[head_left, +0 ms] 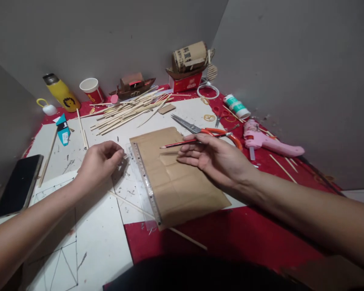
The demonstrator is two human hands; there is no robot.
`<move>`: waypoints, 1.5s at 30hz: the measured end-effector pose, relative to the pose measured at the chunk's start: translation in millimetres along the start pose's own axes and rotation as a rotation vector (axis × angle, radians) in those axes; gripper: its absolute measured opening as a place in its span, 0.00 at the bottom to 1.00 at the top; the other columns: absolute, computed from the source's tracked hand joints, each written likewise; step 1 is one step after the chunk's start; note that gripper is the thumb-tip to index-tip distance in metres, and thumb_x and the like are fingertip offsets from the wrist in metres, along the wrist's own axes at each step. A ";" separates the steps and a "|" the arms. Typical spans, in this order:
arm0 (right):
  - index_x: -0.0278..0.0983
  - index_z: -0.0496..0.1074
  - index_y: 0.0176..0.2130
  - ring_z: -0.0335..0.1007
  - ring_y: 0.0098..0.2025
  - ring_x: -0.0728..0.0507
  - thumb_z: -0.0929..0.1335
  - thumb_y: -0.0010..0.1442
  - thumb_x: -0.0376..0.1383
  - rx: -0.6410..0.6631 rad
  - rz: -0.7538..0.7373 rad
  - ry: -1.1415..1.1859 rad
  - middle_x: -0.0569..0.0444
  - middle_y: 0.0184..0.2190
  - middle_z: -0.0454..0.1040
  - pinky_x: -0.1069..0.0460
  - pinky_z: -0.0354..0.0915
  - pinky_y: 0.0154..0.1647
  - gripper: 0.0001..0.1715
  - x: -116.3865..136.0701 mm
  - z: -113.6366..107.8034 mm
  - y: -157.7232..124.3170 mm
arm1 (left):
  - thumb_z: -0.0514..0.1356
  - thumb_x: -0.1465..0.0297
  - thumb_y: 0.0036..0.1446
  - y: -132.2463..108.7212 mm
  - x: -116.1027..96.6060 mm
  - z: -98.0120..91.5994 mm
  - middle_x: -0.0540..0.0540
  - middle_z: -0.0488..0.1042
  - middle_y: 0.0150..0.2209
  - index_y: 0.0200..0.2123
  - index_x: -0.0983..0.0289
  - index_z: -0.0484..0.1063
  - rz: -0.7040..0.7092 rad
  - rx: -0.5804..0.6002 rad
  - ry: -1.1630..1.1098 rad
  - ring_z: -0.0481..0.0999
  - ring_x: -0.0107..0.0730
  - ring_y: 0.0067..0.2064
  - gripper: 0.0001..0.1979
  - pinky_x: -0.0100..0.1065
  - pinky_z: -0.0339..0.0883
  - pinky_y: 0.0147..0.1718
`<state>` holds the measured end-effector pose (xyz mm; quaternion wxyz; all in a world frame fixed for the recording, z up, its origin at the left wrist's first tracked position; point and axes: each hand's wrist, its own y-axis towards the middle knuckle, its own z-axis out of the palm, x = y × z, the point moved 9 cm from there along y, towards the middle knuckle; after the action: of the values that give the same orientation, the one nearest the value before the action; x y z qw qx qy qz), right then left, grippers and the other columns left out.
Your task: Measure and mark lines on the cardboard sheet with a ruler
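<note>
The ruler [146, 178] lies lengthwise along the left edge of the brown paper [188, 190], just right of the nearer, curled left hand [98, 163] (grip indiscernible), while the right hand [220, 157] holds a pencil [176, 143].

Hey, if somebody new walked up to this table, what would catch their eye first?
Probably the right hand, holding a red pencil above the brown paper in the middle. Next, likely the pink glue gun on the red cover to the right, and the model boat on a red box at the back.
</note>
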<state>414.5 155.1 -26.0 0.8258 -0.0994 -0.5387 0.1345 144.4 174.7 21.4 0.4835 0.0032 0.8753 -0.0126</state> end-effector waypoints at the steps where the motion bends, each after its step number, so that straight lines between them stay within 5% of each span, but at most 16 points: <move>1: 0.38 0.73 0.39 0.77 0.37 0.45 0.65 0.63 0.39 0.003 -0.006 -0.002 0.53 0.32 0.78 0.42 0.71 0.52 0.09 0.4 0.5 0.4 | 0.67 0.72 0.55 -6.5 -12.6 -3.4 0.53 0.79 0.27 0.31 0.62 0.80 0.161 -0.040 0.102 0.75 0.30 0.28 0.01 0.27 0.69 0.31; 6: 0.38 0.72 0.36 0.75 0.33 0.48 0.69 0.59 0.34 0.002 -0.036 0.032 0.58 0.27 0.75 0.46 0.73 0.48 0.02 2.7 3.2 1.1 | 0.66 0.72 0.56 -38.3 -41.7 31.1 0.58 0.79 0.53 0.48 0.59 0.80 0.656 0.192 0.288 0.74 0.45 0.58 0.15 0.40 0.63 0.61; 8: 0.37 0.72 0.34 0.75 0.32 0.49 0.71 0.57 0.33 0.020 -0.055 0.048 0.58 0.26 0.75 0.47 0.73 0.46 0.03 4.8 5.1 1.2 | 0.65 0.71 0.58 -41.5 -41.6 39.5 0.60 0.76 0.57 0.52 0.60 0.77 0.741 0.251 0.335 0.69 0.49 0.63 0.18 0.47 0.60 0.64; 11: 0.37 0.73 0.34 0.74 0.32 0.48 0.73 0.55 0.35 0.045 -0.098 0.053 0.57 0.26 0.75 0.47 0.73 0.44 0.06 9.6 5.2 -0.3 | 0.62 0.70 0.62 -44.2 -42.5 33.1 0.63 0.75 0.58 0.54 0.63 0.74 0.836 0.178 0.397 0.71 0.49 0.61 0.17 0.52 0.65 0.59; 17: 0.37 0.77 0.36 0.75 0.33 0.47 0.73 0.57 0.36 0.036 -0.138 0.058 0.56 0.27 0.75 0.48 0.73 0.44 0.05 12.8 -3.8 -3.9 | 0.57 0.75 0.65 -70.7 -32.3 24.7 0.54 0.77 0.34 0.39 0.64 0.73 0.788 0.246 0.398 0.75 0.34 0.36 0.05 0.37 0.69 0.37; 22: 0.36 0.78 0.37 0.74 0.34 0.47 0.70 0.61 0.34 0.030 -0.122 0.102 0.55 0.28 0.75 0.47 0.74 0.44 0.05 8.0 -7.9 -0.9 | 0.60 0.74 0.64 -103.5 -24.5 34.9 0.57 0.75 0.42 0.48 0.63 0.71 0.781 0.434 0.449 0.74 0.39 0.44 0.10 0.42 0.67 0.42; 27: 0.37 0.79 0.36 0.74 0.34 0.47 0.69 0.62 0.33 0.029 -0.119 0.113 0.55 0.27 0.75 0.47 0.74 0.45 0.07 7.6 -8.4 0.4 | 0.55 0.80 0.65 -123.0 -25.4 39.6 0.55 0.75 0.41 0.47 0.62 0.70 0.721 0.612 0.476 0.73 0.36 0.43 0.11 0.40 0.64 0.43; 38: 0.36 0.79 0.35 0.75 0.32 0.47 0.70 0.61 0.32 0.059 -0.112 0.121 0.54 0.27 0.76 0.48 0.73 0.44 0.05 8.3 -3.9 -0.1 | 0.48 0.80 0.67 -156.2 -40.8 50.8 0.57 0.77 0.42 0.48 0.64 0.70 0.766 0.743 0.559 0.73 0.39 0.45 0.14 0.42 0.65 0.46; 42: 0.37 0.78 0.35 0.74 0.33 0.47 0.74 0.56 0.36 0.075 -0.118 0.099 0.55 0.27 0.75 0.49 0.72 0.43 0.05 8.7 -2.5 -1.1 | 0.52 0.79 0.62 -150.3 -56.0 40.3 0.55 0.78 0.39 0.43 0.61 0.71 0.715 0.711 0.470 0.75 0.37 0.43 0.12 0.41 0.69 0.46; 45: 0.38 0.78 0.34 0.74 0.33 0.48 0.78 0.50 0.39 0.070 -0.123 0.056 0.56 0.26 0.75 0.51 0.71 0.40 0.12 8.7 -0.3 -2.8 | 0.54 0.81 0.60 -124.8 -68.0 23.3 0.57 0.78 0.42 0.49 0.63 0.70 0.825 0.504 0.366 0.76 0.36 0.45 0.15 0.39 0.72 0.45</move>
<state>418.4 155.4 -17.7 0.8502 -0.0412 -0.5153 0.0995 198.1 49.8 68.9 0.2715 0.4669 0.8410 -0.0307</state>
